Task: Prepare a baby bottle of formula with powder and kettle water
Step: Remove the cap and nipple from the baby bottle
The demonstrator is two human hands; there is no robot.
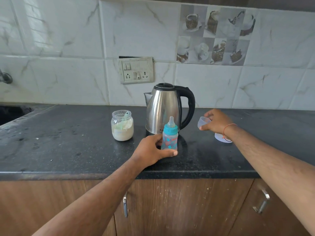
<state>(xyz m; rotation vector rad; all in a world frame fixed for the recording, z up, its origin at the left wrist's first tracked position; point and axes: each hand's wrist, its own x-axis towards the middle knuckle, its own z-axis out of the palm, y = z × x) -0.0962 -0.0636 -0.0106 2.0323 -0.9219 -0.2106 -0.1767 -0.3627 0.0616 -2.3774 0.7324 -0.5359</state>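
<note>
From the head view, the left hand [153, 149] is gripping the one bottle [170, 137], standing on the bench [68, 142] before the single kettle [167, 108]. The right hand's fingers [208, 114] are pinching one clear cap [202, 122]. Likely opening stage: teat collar is needing unscrewing next. One powder jar [122, 126] is waiting nearby.

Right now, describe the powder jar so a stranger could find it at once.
On the black counter, find the steel kettle below the wall sockets. The jar stands just left of it: clear glass, lidless, half full of pale powder with a scoop inside.
</note>
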